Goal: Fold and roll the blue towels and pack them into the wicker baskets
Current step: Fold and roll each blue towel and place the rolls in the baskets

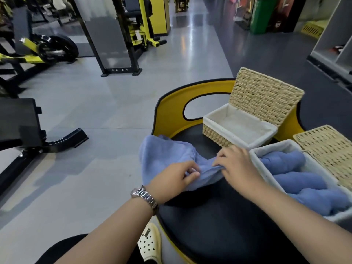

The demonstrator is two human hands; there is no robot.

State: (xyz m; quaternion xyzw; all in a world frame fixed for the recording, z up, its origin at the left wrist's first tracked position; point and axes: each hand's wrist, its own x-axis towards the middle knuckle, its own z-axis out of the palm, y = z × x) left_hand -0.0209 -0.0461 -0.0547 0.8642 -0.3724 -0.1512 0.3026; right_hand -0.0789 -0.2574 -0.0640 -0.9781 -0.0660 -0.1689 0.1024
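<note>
- The loose blue towel (167, 159) lies on the black padded seat (219, 216), with both hands on its near edge.
- The left hand (171, 181) pinches a fold of the towel between thumb and curled fingers; a metal watch (143, 196) sits on that wrist.
- The right hand (236, 164) grips the same edge just right of the left fingers, fingertips curled down into the cloth.
- Most of the towel spreads left of and beyond the left fingers, and its far-left part overhangs the seat edge above the grey floor (95, 140).
- The near wicker basket (266, 164) stands just right of the right fingers, touching or nearly touching the hand; I cannot tell which. It holds rolled blue towels (297, 180), and its lid (327, 151) is open.
- The far wicker basket (224, 134), white-lined and with its lid (264, 98) raised, stands beyond the right fingers.
- Bare seat surface lies below both forearms.
- The yellow seat back (171, 111) rises beyond the towel.
</note>
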